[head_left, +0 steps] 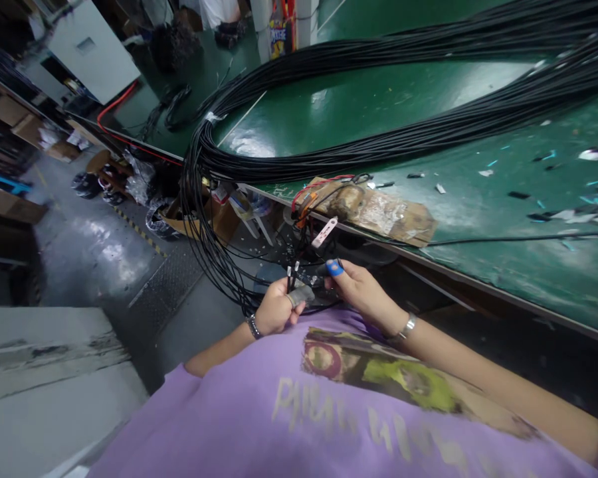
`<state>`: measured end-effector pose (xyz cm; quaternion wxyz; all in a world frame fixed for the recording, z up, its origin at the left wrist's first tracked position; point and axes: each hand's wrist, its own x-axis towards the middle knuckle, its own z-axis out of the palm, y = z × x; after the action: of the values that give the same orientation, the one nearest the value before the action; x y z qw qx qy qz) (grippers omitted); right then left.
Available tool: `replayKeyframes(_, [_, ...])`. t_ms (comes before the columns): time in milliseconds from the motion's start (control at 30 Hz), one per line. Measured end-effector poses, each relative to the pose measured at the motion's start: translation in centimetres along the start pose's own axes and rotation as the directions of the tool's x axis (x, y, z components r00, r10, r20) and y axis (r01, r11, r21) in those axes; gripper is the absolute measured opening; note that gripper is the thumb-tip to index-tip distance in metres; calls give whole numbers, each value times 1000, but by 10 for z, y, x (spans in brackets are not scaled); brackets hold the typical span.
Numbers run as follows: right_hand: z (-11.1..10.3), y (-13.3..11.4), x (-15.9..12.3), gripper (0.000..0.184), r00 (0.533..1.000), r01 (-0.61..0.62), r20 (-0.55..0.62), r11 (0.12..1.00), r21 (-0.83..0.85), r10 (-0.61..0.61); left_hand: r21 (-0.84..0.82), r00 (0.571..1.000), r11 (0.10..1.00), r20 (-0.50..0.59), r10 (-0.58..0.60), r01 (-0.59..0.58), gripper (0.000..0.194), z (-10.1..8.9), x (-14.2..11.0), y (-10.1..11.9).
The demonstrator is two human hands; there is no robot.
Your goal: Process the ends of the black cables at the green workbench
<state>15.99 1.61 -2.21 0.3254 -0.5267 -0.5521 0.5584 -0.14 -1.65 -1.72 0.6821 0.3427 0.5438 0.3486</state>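
Observation:
My left hand [274, 309] is closed around black cables, and their thin ends with white tips [293, 271] stick up above the fingers. Grey wrapping covers its thumb [301, 296]. Close by on the right, my right hand [363, 292] is pinched, with a blue wrap [335, 267] on the thumb and a dark covering on a finger. Whatever lies between those fingertips is too small to make out. A large coil of black cable [329, 161] rests on the green table [369, 99], and its loops hang over the edge beside my left hand.
A worn wooden block [379, 211] with clear tape sits at the table edge, with red and orange wires and a white tag [325, 232] beside it. Cut scraps [573, 216] litter the right side. An open cardboard box [224, 222] and a plastic bag stand below.

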Motion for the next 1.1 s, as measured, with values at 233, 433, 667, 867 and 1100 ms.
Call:
replayKeyframes(233, [-7,0,-10,27,976,200,129,963,-182,-178,-55,1000,998,-25,-15,14,42,2,0,3])
replayKeyframes(433, [7,2,-5,35,995,6,95,989,151,-21,16,1000,1000,-25,18,-18,41,3,1,-1])
replayKeyframes(667, [9,2,-4,38,966,-214,217,899,381,139,36,999,999,-32,38,-37,44,3,0,-3])
replayKeyframes(867, [9,-1,-5,34,904,-410,344,746,525,255,-18,999,1000,30,23,-23,46,3,0,-3])
replayKeyframes(1100, [10,-1,-8,29,977,-187,160,918,351,138,-74,1000,997,4,3,-3,47,1,2,-7])
